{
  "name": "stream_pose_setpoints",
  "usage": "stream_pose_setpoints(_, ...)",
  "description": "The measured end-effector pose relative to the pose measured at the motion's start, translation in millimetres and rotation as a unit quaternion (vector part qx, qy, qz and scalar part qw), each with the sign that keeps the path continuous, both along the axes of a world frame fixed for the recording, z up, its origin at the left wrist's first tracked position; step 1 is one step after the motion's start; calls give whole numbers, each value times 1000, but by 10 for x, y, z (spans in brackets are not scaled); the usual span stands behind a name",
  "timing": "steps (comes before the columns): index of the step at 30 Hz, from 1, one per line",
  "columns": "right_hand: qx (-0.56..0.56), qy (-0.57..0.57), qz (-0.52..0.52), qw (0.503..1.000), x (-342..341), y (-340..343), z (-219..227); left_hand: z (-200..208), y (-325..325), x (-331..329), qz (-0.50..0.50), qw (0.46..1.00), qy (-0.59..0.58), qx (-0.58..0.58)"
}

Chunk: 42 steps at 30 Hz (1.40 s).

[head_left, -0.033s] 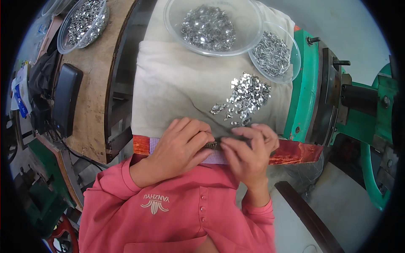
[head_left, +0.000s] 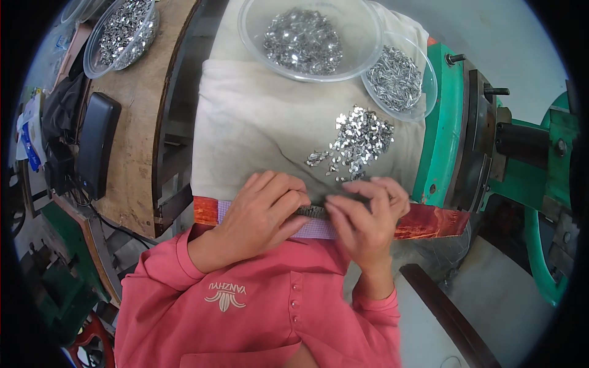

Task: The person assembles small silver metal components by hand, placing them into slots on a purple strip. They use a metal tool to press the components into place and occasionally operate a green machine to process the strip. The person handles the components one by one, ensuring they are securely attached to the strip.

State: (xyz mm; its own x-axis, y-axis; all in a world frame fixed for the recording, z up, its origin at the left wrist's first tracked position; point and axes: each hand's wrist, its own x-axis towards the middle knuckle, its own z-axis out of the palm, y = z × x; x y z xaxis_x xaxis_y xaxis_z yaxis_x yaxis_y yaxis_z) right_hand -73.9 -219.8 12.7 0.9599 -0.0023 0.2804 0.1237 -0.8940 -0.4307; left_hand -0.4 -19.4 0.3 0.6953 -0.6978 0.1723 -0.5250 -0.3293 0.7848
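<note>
Rightward the right hand (head_left: 366, 227) has shifted slightly, baring more of the dark, narrow strip (head_left: 314, 211) between the hands. Curled fingers of the left hand (head_left: 254, 211) cover the strip's left end; the right hand's fingers are loosely bent at its other end. Whether either grips anything, I cannot tell. Just beneath is lilac checked cloth (head_left: 316, 230). How much is finished on the strip is unclear, but plenty seems left: loose silvery pieces (head_left: 363, 138) beyond the right hand, and farther out, a well-stocked large tub (head_left: 307, 78) and smaller bowl (head_left: 417, 110).

Cream cloth (head_left: 245, 122); atop it, a large tub (head_left: 361, 40), a small tub (head_left: 429, 92), silvery chips (head_left: 363, 136)
</note>
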Motion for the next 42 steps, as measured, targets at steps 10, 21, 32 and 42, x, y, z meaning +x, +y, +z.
stream_pose_setpoints(10,-63,1,11,998,334,-24,-2,21,31,16,7,1000,8,-10)
stream_pose_setpoints(21,2,-27,-21,999,-77,3,2,9,40,24,21,1000,11,-20)
stream_pose_setpoints(32,-8,-25,-31,999,145,8,-11,-18,-192,221,118,990,-78,8)
stream_pose_setpoints(42,-42,-22,-46,998,435,195,-65,-35,-191,274,123,992,-15,19)
